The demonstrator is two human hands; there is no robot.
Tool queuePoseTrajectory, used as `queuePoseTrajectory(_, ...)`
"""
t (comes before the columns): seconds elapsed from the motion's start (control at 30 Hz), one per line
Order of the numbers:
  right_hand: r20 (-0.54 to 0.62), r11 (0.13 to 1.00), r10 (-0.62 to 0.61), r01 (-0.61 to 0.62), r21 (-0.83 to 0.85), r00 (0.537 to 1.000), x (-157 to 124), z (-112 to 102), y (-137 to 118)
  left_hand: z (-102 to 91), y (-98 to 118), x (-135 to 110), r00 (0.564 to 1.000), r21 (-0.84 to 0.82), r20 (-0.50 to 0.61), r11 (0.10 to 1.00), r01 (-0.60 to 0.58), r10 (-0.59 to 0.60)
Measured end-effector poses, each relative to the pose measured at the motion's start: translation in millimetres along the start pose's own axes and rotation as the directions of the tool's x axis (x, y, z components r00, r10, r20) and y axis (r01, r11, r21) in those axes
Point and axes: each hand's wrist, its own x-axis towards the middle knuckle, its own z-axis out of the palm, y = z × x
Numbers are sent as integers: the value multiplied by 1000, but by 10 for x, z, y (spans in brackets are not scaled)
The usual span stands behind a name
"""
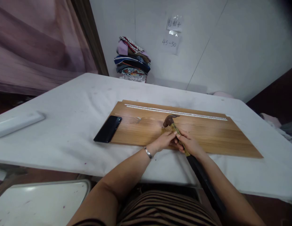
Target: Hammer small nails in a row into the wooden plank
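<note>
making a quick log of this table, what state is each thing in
Board: lying flat
Hammer: held, head over the board
Right hand: closed around the hammer
Left hand: at the hammer, grip partly hidden
Nails: loose, in a small cluster
Phone: flat, screen dark
White strips: straight, side by side
Fabrics: folded, stacked
Table cover: wrinkled
Paper notes: taped up
</note>
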Motion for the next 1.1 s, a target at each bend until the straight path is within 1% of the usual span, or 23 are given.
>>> queuePoseTrajectory(0.27,-14,1000,11,-11,-2,1000,-7,13,-15,0,-3,-1,1000,13,-2,1000,-10,10)
queuePoseTrajectory(0.47,-16,1000,22,-22,-11,1000,-5,22,-27,7,-1,0,1000,6,0,1000,6,-6)
queuePoseTrajectory(0.6,-20,1000,19,-19,-11,1000,-12,28,-36,4,-13,6,1000,7,-19,1000,-7,7)
queuePoseTrajectory(0.7,-19,999,30,-31,-17,999,-13,24,-35,0,-18,9,1000,-3,-19,1000,4,-4)
queuePoseTrajectory(0.87,-16,1000,18,-19,-5,1000,-9,15,-24,3,-6,0,1000,-4,-11,1000,-13,13)
queuePoseTrajectory(0.97,-8,1000,16,-16,-26,1000,-8,13,-20,4,-2,-2,1000,-10,-9,1000,7,-7)
queuePoseTrajectory(1.1,-13,1000,13,-13,-10,1000,-9,12,-17,4,-4,-1,1000,1,-13,1000,9,-9)
